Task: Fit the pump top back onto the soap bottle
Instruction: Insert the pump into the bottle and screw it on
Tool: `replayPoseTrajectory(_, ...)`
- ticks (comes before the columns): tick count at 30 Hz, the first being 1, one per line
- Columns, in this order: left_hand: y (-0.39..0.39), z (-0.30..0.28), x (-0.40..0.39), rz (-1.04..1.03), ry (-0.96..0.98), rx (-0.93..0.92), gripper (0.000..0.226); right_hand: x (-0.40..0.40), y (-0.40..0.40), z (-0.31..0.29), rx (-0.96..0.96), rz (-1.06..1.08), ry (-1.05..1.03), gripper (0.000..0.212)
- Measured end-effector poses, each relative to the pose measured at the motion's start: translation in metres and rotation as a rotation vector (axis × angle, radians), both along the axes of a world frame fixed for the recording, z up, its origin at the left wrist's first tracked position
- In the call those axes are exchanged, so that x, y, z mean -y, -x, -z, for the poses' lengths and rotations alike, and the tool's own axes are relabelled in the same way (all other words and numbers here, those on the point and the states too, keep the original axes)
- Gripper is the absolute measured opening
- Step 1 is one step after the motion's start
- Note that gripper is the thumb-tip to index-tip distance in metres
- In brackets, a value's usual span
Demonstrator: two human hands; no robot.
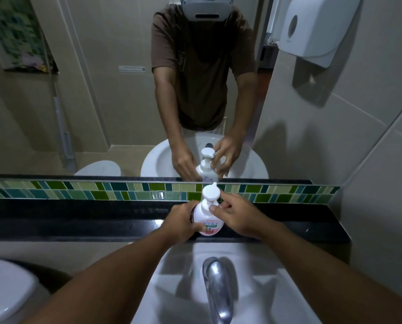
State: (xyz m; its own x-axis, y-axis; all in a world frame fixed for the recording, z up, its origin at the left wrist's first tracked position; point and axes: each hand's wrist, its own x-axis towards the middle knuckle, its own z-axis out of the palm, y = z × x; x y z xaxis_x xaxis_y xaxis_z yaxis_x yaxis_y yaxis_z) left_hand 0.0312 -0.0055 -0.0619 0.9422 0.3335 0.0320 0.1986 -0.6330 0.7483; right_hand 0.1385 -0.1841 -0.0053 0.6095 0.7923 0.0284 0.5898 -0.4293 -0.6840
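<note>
A white soap bottle (207,218) with a pink-and-green label stands upright on the black stone ledge (78,223) behind the sink. Its white pump top (210,192) sits on the bottle's neck, nozzle pointing away toward the mirror. My left hand (183,222) wraps around the bottle's body from the left. My right hand (236,215) is at the pump's collar on the right, thumb and fingertips pinching it just under the pump head. The neck joint is hidden by my fingers.
A chrome faucet (217,288) rises from the white sink (183,277) below the ledge. A mirror (101,90) above a green tile strip (125,191) reflects the person and the bottle. A white wall dispenser (312,31) hangs upper right. Another white basin (3,291) sits at left.
</note>
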Motion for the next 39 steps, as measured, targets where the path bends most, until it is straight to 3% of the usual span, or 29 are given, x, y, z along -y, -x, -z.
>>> replayPoseTrajectory(1, -0.001, 0.0, 0.0, 0.0, 0.005, -0.004, 0.065, -0.001, -0.003, -0.009, 0.031, -0.048, 0.038, 0.015)
replayPoseTrajectory(7, -0.004, -0.004, -0.003, -0.004, -0.009, 0.003, 0.065, -0.01, -0.014, -0.013, 0.211, -0.061, 0.191, 0.033)
replayPoseTrajectory(13, 0.0, 0.001, 0.0, -0.007, 0.003, 0.043, 0.063, -0.021, 0.02, 0.021, 0.247, 0.306, -0.027, 0.048)
replayPoseTrajectory(17, 0.0, 0.003, -0.001, -0.025, 0.02, 0.041, 0.058, -0.039, 0.041, 0.028, 0.177, 0.599, -0.081, 0.06)
replayPoseTrajectory(20, 0.001, 0.004, -0.002, -0.021, 0.018, 0.024, 0.056, -0.038, 0.048, 0.029, 0.067, 0.669, -0.099, 0.07)
replayPoseTrajectory(23, 0.0, 0.005, -0.003, -0.001, 0.007, 0.026, 0.059, -0.022, 0.043, 0.035, 0.053, 0.583, -0.179, 0.072)
replayPoseTrajectory(27, 0.001, 0.004, -0.002, 0.001, 0.01, 0.034, 0.062, -0.002, 0.017, 0.032, 0.098, 0.269, -0.132, 0.084)
replayPoseTrajectory(32, -0.003, 0.002, -0.005, -0.001, 0.005, 0.023, 0.063, -0.004, -0.012, 0.004, 0.151, -0.026, 0.098, 0.054)
replayPoseTrajectory(35, -0.003, 0.0, -0.006, 0.004, 0.005, 0.025, 0.063, -0.009, -0.015, 0.001, 0.154, -0.057, 0.115, 0.044)
replayPoseTrajectory(39, -0.003, 0.002, -0.005, -0.004, 0.001, 0.03, 0.062, -0.015, -0.004, 0.018, 0.198, 0.078, -0.007, 0.046)
